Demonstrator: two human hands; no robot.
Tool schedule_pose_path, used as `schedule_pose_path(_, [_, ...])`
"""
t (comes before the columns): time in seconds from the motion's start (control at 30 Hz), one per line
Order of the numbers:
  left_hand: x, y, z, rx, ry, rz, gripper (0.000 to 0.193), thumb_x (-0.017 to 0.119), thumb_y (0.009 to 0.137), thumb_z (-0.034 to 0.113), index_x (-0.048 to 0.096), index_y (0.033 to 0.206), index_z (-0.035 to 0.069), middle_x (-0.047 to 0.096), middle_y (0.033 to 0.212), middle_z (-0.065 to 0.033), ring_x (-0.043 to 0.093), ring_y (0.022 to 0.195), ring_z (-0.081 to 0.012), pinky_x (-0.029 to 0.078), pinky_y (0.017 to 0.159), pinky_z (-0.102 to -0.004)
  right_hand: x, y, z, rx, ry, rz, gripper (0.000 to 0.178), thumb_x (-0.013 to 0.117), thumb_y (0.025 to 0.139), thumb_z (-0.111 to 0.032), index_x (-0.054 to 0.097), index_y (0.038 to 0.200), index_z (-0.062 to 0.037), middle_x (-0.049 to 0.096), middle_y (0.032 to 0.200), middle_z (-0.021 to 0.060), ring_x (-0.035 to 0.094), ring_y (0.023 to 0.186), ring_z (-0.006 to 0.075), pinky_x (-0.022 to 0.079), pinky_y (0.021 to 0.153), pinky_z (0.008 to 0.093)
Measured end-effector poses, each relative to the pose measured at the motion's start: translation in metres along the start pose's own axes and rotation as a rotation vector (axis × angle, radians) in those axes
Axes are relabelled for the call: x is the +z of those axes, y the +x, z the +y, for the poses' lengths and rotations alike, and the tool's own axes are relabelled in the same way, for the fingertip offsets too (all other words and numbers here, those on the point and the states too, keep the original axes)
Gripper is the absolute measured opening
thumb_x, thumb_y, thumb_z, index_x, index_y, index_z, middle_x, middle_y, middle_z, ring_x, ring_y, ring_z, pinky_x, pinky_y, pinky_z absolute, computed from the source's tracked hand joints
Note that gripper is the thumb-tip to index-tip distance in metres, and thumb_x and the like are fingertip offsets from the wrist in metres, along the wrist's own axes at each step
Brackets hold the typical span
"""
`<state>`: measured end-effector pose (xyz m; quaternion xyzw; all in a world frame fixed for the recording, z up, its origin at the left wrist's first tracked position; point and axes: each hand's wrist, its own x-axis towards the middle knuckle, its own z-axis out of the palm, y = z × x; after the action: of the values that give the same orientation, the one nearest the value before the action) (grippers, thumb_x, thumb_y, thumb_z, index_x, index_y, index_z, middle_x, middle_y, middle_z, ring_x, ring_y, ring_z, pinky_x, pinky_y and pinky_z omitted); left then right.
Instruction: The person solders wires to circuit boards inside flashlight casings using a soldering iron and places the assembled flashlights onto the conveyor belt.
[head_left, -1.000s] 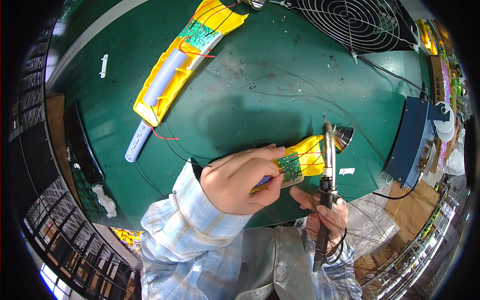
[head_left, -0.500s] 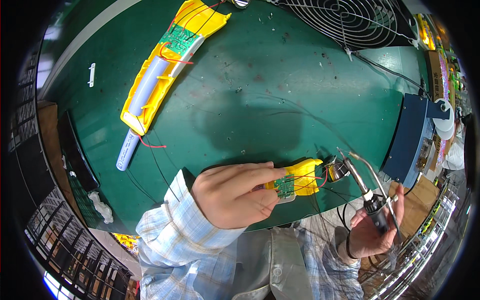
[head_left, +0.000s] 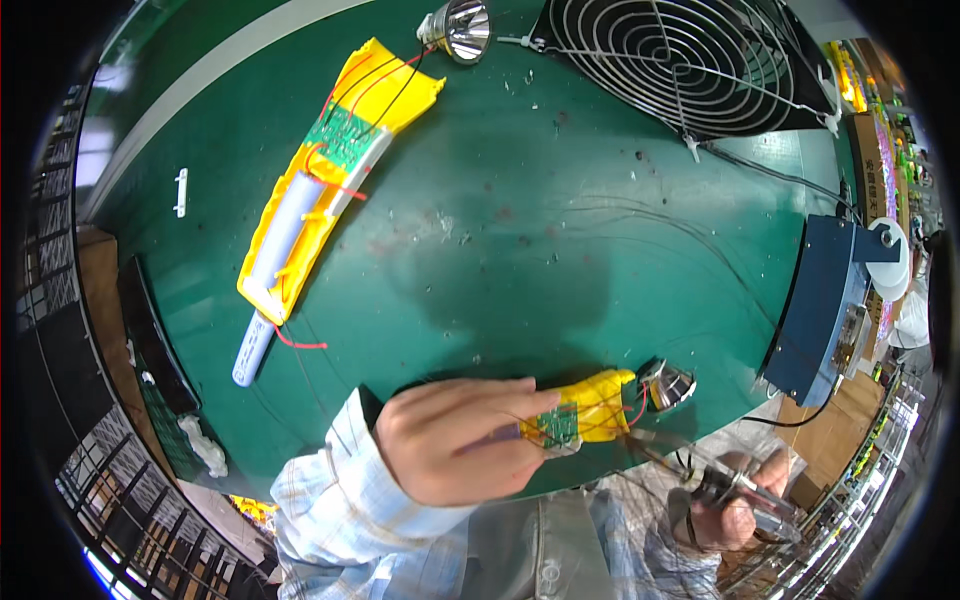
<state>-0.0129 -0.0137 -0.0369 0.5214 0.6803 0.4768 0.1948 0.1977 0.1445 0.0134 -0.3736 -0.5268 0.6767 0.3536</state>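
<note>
Left grip (head_left: 440,440): we have it closed over a yellow casing (head_left: 604,396) at the bench's (head_left: 500,290) near edge.
Right grip (head_left: 725,517): we wrap it, blurred, around a soldering iron (head_left: 714,488).
Reflector (head_left: 668,386): just beside our casing's right end.
Second casing (head_left: 309,245): lies farther off, to our left.

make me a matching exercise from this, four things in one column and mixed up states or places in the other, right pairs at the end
Things:
1. left hand
2. blue box
3. right hand
4. fan with a round wire guard

States and places:
A. holding the soldering iron
B. in the picture's upper right
C. holding the nearer yellow casing
D. right next to the white spool

Right pairs: 1-C, 2-D, 3-A, 4-B
</note>
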Motion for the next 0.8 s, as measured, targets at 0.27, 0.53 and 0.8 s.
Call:
schedule_pose_path(0.27, [0.000,0.004,0.004,-0.101,-0.018,-0.006,0.028,0.075,0.060,0.011,0.063,0.084,0.004,0.064,0.088,-0.0049,0.064,0.077,-0.0220,0.052,0.063,-0.0301,-0.042,0.001,-0.016,0.101,-0.248,-0.346,0.048,0.078,0.063,-0.020,0.042,0.094,-0.0118,0.054,0.080,0.0068,0.051,0.067,0.0109,0.042,0.057,0.0232])
schedule_pose_path(0.53, [0.009,0.005,0.000,-0.021,-0.027,0.095,0.014,0.068,0.055,0.003,0.057,0.063,0.007,0.063,0.086,-0.0091,0.063,0.073,-0.0223,0.053,0.057,-0.0294,-0.008,0.001,-0.003,-0.056,-0.253,-0.202,0.045,0.078,0.063,-0.019,0.039,0.081,-0.0044,0.053,0.070,0.0075,0.047,0.054,0.0115,0.035,0.044,0.0211])
schedule_pose_path(0.8, [0.011,0.002,0.001,-0.007,0.039,0.118,0.016,0.069,0.052,0.004,0.058,0.063,0.008,0.064,0.086,-0.0077,0.063,0.070,-0.0212,0.052,0.054,-0.0282,-0.004,-0.006,0.003,-0.006,-0.175,-0.069,0.043,0.075,0.055,-0.007,0.037,0.075,-0.0077,0.053,0.071,0.0107,0.046,0.050,0.0133,0.036,0.043,0.0244])
